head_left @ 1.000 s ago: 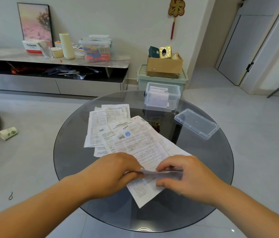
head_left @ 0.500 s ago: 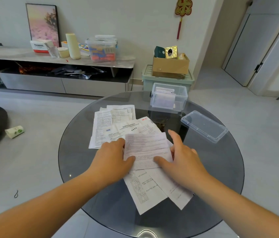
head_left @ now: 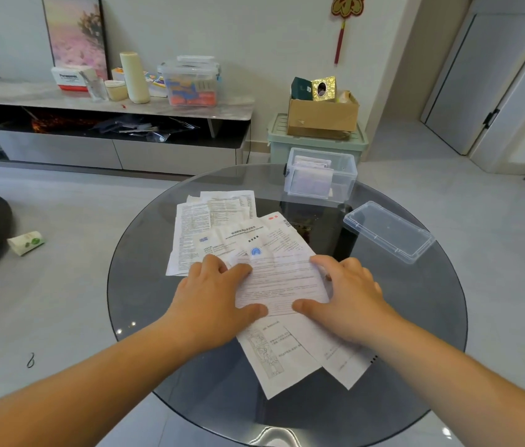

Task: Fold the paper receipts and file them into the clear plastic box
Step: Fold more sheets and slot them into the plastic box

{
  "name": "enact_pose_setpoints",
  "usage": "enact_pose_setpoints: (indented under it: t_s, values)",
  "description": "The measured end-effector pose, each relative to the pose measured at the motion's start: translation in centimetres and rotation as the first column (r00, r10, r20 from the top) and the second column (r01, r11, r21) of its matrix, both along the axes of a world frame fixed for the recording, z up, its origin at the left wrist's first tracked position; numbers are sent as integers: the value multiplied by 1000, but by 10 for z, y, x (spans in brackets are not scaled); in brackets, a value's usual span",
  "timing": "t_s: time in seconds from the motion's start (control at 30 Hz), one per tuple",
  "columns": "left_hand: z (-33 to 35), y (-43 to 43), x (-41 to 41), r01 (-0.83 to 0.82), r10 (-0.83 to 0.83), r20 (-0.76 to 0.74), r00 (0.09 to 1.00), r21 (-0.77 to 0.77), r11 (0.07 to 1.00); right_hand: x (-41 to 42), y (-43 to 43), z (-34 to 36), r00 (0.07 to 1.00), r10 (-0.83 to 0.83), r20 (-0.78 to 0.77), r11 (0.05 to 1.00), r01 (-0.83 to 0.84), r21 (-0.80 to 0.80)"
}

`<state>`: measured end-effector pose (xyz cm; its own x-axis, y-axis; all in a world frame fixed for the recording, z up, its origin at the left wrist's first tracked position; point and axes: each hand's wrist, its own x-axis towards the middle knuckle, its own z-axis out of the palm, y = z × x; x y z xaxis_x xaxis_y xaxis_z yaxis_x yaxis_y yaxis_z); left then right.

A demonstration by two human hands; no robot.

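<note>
**Head view: receipt under press, slip risk on glass**

Shows left hand (head_left: 212, 295) and right hand (head_left: 348, 298) flat on the top receipt (head_left: 282, 279), seemingly folded once. Grip wide on both, fingers spread, thumbs at the near edge, clasping nothing. Finds that receipt atop the loose receipts (head_left: 209, 221) at mid desk (head_left: 145, 285). Clear plastic box (head_left: 345, 175) at the far rim, well apart, partly filled, lid (head_left: 388, 232) off beside it.

Risks: crooked crease from sheets sliding on smooth glass; lower sheets dragged along under the palms. Notes pale tiled floor (head_left: 70, 285) and low cabinet (head_left: 109, 104) along the far wall.

left grip (head_left: 214, 301): bare | right grip (head_left: 349, 301): bare | forearms (head_left: 93, 382): bare
</note>
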<state>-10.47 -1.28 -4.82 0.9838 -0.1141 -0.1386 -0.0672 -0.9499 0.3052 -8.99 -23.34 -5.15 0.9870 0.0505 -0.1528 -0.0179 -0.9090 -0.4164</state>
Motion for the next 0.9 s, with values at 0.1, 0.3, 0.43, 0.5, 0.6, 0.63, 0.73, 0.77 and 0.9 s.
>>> enact_pose_setpoints:
  t_s: [0.1, 0.3, 0.43, 0.5, 0.6, 0.63, 0.73, 0.77, 0.9]
  values:
    - [11, 4, 5, -40, 31, -99, 995, -91, 995, 3, -7, 2, 999, 11, -41, 997, -8, 75]
    - [23, -7, 8, -109, 86, -126, 988, -181, 977, -6, -3, 8, 979, 136, 150, 987, -146, 62]
    - [22, -12, 8, -184, 148, -135, 980, -315, 931, -18, 9, 0, 914, 336, 227, 939, -344, -4]
    - [22, -11, 9, -260, 193, -189, 963, -452, 854, -21, 10, -4, 912, 353, 210, 932, -361, 1]
    - [26, -8, 9, -368, 228, -291, 929, -669, 645, -23, 9, -6, 919, 325, 224, 939, -342, 39]
    - [28, -7, 9, -400, 225, -331, 916, -721, 566, -23, 8, -5, 923, 318, 216, 941, -335, 45]
    - [31, -6, 9, -436, 186, -395, 899, -787, 437, -27, 10, -1, 929, 321, 184, 945, -327, 3]
    - [31, -6, 9, -437, 163, -408, 898, -790, 430, -28, 10, 1, 930, 320, 180, 946, -322, -15]
    - [34, -9, 8, -415, 103, -415, 904, -794, 444, -32, 15, 5, 924, 328, 199, 945, -321, -65]
